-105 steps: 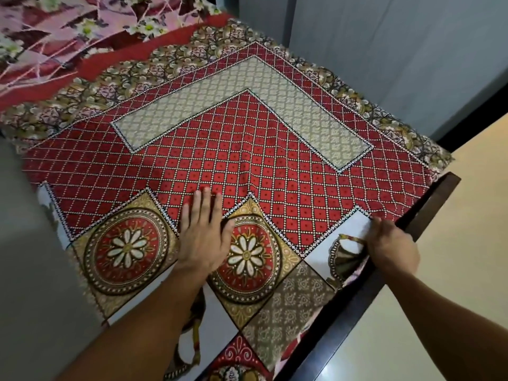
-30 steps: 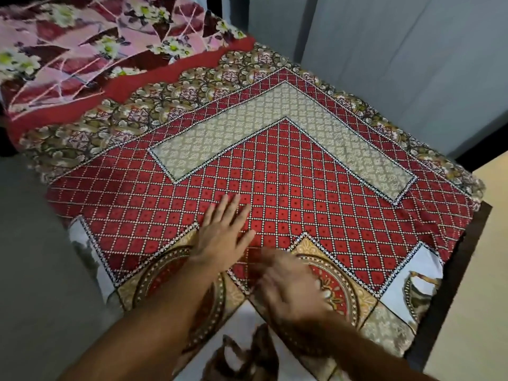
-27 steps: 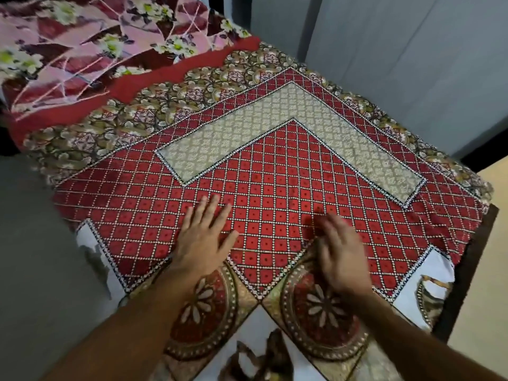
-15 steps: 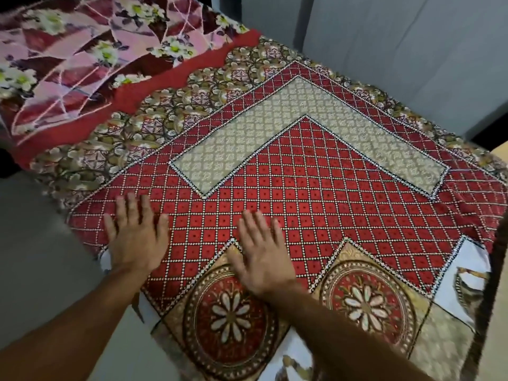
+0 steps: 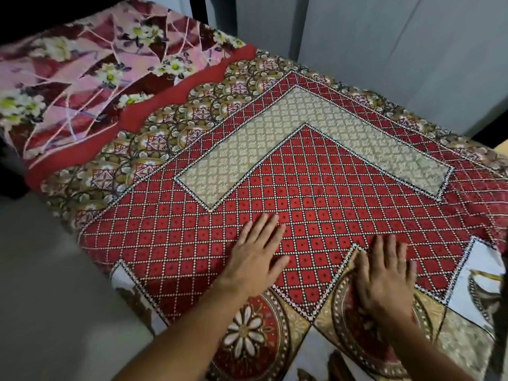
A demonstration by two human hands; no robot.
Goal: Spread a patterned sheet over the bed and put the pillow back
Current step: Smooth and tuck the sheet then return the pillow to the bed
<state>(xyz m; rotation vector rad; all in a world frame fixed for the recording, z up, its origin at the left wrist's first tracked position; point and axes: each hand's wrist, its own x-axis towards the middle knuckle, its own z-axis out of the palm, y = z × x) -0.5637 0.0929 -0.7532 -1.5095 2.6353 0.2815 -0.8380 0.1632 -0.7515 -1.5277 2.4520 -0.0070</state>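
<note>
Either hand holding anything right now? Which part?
Nothing is held. The left hand and right hand both lie flat, fingers straight, on the patterned sheet, in its red checked middle.

The patterned sheet [image 5: 302, 188] is running off the right and bottom edges, and the right hand [image 5: 384, 273] (fingertips [image 5: 380, 240] slightly blurred) is covering part of one medallion print [image 5: 347, 314].
</note>
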